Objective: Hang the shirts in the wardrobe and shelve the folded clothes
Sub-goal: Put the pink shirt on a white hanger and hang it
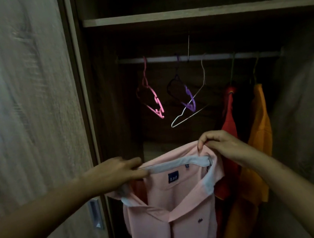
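1. While left hand (117,174) and right hand (222,148) pinch its collar, the pink shirt (176,207) hangs below them.
2. Hanging step, I judge; next needs the white hanger (191,112) above the grip.

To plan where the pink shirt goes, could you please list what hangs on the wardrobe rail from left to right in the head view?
By their hooks on the rail: pink hanger → purple hanger → white hanger → red shirt → orange shirt.
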`<state>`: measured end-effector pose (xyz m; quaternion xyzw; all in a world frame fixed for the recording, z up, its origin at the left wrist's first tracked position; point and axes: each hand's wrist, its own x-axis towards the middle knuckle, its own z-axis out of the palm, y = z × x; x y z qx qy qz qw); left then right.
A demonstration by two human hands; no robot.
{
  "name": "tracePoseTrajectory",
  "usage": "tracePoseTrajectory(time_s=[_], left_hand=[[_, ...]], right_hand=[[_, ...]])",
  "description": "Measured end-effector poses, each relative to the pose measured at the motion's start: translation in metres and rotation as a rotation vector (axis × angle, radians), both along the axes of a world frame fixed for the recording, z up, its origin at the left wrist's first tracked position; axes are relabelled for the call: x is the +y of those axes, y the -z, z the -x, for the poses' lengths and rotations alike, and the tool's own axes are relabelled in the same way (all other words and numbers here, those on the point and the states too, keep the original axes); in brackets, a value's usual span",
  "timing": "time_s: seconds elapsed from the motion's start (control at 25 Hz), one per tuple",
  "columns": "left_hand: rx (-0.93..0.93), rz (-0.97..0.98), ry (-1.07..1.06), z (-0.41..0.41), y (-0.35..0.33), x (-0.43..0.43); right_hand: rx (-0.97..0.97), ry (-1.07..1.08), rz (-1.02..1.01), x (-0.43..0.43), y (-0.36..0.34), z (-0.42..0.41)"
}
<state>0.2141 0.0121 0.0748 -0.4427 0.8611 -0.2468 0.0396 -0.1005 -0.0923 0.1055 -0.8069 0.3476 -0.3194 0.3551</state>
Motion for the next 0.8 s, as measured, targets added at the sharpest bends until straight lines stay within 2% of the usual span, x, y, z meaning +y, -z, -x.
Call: tracePoseTrajectory(time_s=[0.04,0.12,0.16,0.24,0.32,0.48,0.6,0.72,0.8], left_hand=[[0.097,-0.024,-0.042,-0.003,0.004,-0.003],[0.446,-0.008,-0.116,-0.004,0.006,-0.008],[0.558,0.014,-0.127,-0.004,0.007,-0.011],[0.693,0.006,-0.108,-0.004,0.007,-0.014],[0.820,-0.097,-0.117,0.000,0.000,-0.010],[0.877,-0.096,-0.074,0.005,-0.006,-0.008],[0.980,-0.041,-0.077,0.008,-0.014,-0.009],[1.069,-0.092,-0.120,0.014,-0.031,-0.009],[1.052,-0.103,-0.128,0.017,-0.040,-0.008]], right_hand=[[-0.030,-0.002,-0.025,0.000,0.000,0.000],[-0.114,0.004,-0.077,0.001,0.003,-0.003],[-0.148,0.009,-0.089,0.001,0.005,-0.005],[-0.145,-0.002,-0.052,0.001,0.011,-0.006],[-0.061,-0.034,0.050,0.002,0.013,-0.005],[0.065,-0.099,0.112,0.006,0.020,0.001],[0.023,-0.074,0.041,0.011,0.034,0.002],[-0.045,-0.059,0.048,0.014,0.051,0.001],[0.121,-0.013,0.210,0.016,0.057,0.001]])
